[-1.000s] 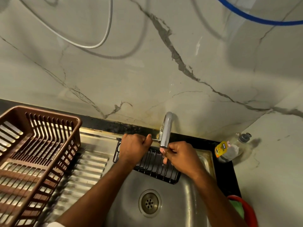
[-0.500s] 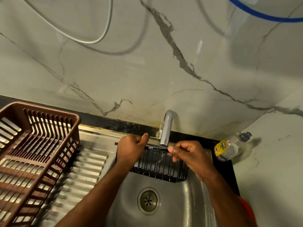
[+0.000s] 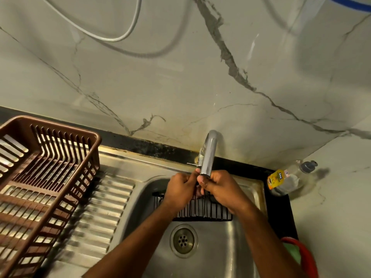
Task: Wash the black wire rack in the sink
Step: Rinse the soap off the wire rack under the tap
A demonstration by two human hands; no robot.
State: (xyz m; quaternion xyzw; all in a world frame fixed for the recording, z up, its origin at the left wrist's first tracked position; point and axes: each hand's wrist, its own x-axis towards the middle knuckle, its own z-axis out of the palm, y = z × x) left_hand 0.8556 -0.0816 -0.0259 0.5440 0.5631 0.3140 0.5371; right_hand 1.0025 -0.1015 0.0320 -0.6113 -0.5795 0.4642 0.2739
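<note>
Wall [image 3: 180, 77]: veined marble behind the counter, a white cable [image 3: 128, 35] looping across it.
Sink [image 3: 220, 253]: steel basin, drain [image 3: 183, 240] near the middle, ribbed drainboard [image 3: 96, 213] on the left.
Brown basket [image 3: 40, 177]: slotted plastic, standing on the drainboard's left part.
Black wire rack [image 3: 200, 209]: in the basin against the back wall, below both hands.
Left hand [image 3: 180, 187]: fingers curled, pressed against the right hand under the spout; what it holds, cannot tell.
Right hand [image 3: 218, 187]: curled likewise; contents hidden.
Tap [image 3: 208, 155]: chrome spout ending just above the 2 hands.
Bottle [image 3: 287, 178]: clear, yellow label, lying at the sink's right corner.
</note>
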